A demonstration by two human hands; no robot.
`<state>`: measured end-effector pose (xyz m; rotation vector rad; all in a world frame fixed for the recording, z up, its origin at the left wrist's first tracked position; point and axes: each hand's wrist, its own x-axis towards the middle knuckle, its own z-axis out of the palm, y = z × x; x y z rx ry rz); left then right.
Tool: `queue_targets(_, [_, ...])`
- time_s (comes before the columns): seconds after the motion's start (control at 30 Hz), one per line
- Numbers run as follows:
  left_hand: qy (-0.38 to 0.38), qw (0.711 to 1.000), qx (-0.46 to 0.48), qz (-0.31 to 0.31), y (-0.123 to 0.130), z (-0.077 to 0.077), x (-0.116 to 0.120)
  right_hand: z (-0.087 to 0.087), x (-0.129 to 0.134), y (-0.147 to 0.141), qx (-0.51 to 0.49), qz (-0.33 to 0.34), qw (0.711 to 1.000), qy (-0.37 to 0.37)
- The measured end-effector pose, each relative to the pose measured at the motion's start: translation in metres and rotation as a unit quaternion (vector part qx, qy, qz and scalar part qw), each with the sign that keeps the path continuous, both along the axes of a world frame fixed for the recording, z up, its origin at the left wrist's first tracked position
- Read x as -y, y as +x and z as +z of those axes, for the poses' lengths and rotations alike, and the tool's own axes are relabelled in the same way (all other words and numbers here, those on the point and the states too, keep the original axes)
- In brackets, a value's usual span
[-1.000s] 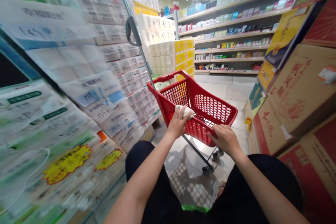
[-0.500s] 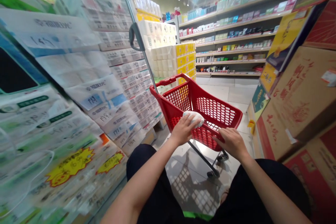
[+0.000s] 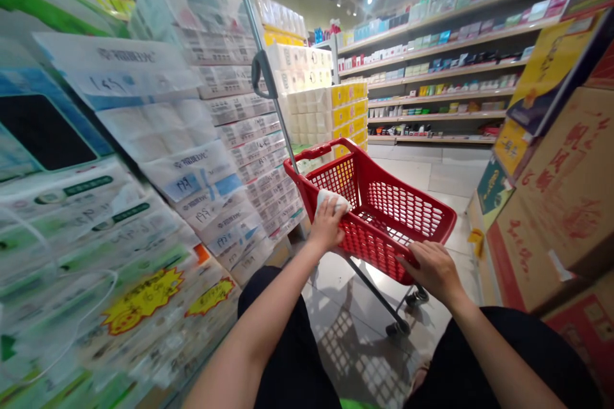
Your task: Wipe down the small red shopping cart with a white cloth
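Note:
A red plastic shopping cart [image 3: 378,249] with a lattice basket stands on the tiled floor in front of me. My left hand [image 3: 328,222] presses a white cloth [image 3: 334,199] against the cart's near rim, toward its left end; the fingers lie bent over the cloth. Farther right along the same rim, my right hand [image 3: 432,266] is closed over the edge, thumb on the outer side. A grey metal pole [image 3: 268,70] with a dark handle rises from the cart's left corner. The basket holds nothing that I can see.
Stacked packs of tissue paper [image 3: 187,134] line the left, with a dark-screened device [image 3: 45,131] among them. Cardboard boxes [image 3: 570,192] rise close on the right. Shelves of small goods [image 3: 432,86] run along the back. My knees flank the cart's near side.
My left hand has slid the cloth leftward along the near rim. My right hand stays on the rim. The whole view has shifted slightly.

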<state>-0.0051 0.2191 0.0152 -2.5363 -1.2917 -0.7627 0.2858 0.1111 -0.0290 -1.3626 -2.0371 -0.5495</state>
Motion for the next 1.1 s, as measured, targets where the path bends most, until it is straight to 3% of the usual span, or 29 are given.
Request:
queue_targets(0.1, [-0.007, 0.998, 0.006, -0.070, 0.035, -0.015, 0.042, 0.001, 0.001, 0.000, 0.000, -0.003, 1.000, -0.001])
queue_targets(0.2, [-0.019, 0.991, -0.017, -0.135, 0.044, -0.014, 0.061, 0.001, 0.003, 0.002, 0.003, -0.003, 1.000, 0.005])
queue_targets(0.3, [-0.032, 0.982, -0.072, -0.171, 0.020, 0.001, 0.043, 0.000, 0.004, 0.004, 0.013, -0.001, 1.000, 0.011])
queue_targets(0.43, [-0.019, 0.998, -0.052, -0.024, -0.028, 0.024, -0.006, 0.000, 0.004, 0.003, 0.015, -0.003, 1.000, 0.016])
queue_targets(0.53, [-0.017, 0.999, -0.033, 0.040, -0.042, 0.028, -0.025, 0.001, 0.003, -0.001, 0.012, -0.005, 1.000, 0.018])
queue_targets(0.67, [-0.026, 0.999, 0.010, 0.033, -0.010, 0.011, -0.003, 0.002, 0.002, -0.011, 0.006, -0.013, 1.000, 0.013])
queue_targets(0.8, [-0.039, 0.997, 0.043, -0.049, 0.042, -0.014, 0.054, 0.001, 0.001, -0.023, 0.005, -0.024, 1.000, 0.007])
queue_targets(0.9, [-0.053, 0.989, 0.036, -0.137, 0.062, -0.021, 0.085, 0.000, 0.000, -0.029, 0.005, -0.024, 1.000, -0.001])
queue_targets(1.0, [-0.052, 0.981, -0.006, -0.186, 0.050, -0.015, 0.081, -0.001, 0.001, -0.031, 0.006, -0.024, 1.000, -0.008])
queue_targets(1.1, [-0.046, 0.990, -0.019, -0.135, 0.016, -0.002, 0.046, 0.000, 0.001, -0.032, 0.009, -0.026, 0.999, -0.017])
